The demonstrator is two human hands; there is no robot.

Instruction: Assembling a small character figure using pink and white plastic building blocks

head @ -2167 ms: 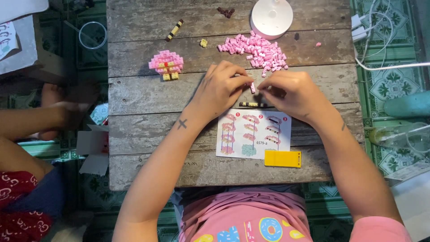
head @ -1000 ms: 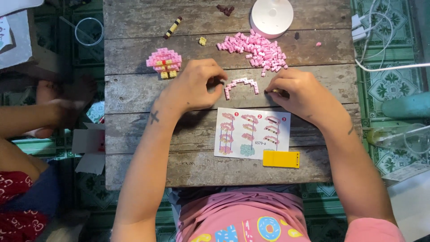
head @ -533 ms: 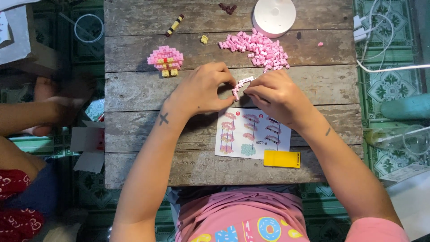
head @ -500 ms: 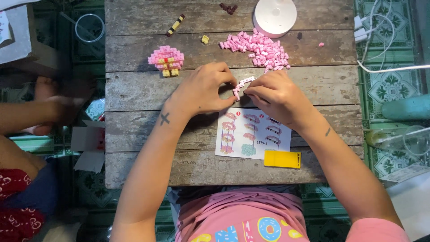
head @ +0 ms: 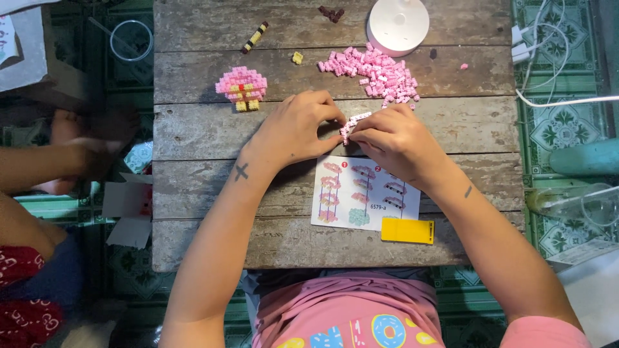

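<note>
**Both hands pinched on a small pink brick piece at table centre**

From the head view I see my left hand (head: 293,129) and right hand (head: 393,138) drawn together over the wooden table (head: 193,187), fingertips meeting on a short pink brick assembly (head: 354,121). Each hand pinches one end of it, thumbs underneath and forefingers on top, which I judge is how one steadies so small a piece while pressing its parts together. The piece sits just above the tabletop, between the two hands, near the middle of the table.

At 12 o'clock from the hands lies the loose pile of pink bricks (head: 377,71), near enough to pick from without shifting the arms. At 6 o'clock, just under the right wrist, is the instruction sheet (head: 361,200), turned to face me so it can be read at a glance, with a yellow flat tool (head: 407,231) touching its lower right corner. At 10 o'clock stands a finished pink and yellow brick model (head: 242,87), set apart from the working spot. A white round container (head: 398,24) sits at 12 o'clock beyond the pile. Another person's arm (head: 58,164) rests off the table at 9 o'clock.
</note>
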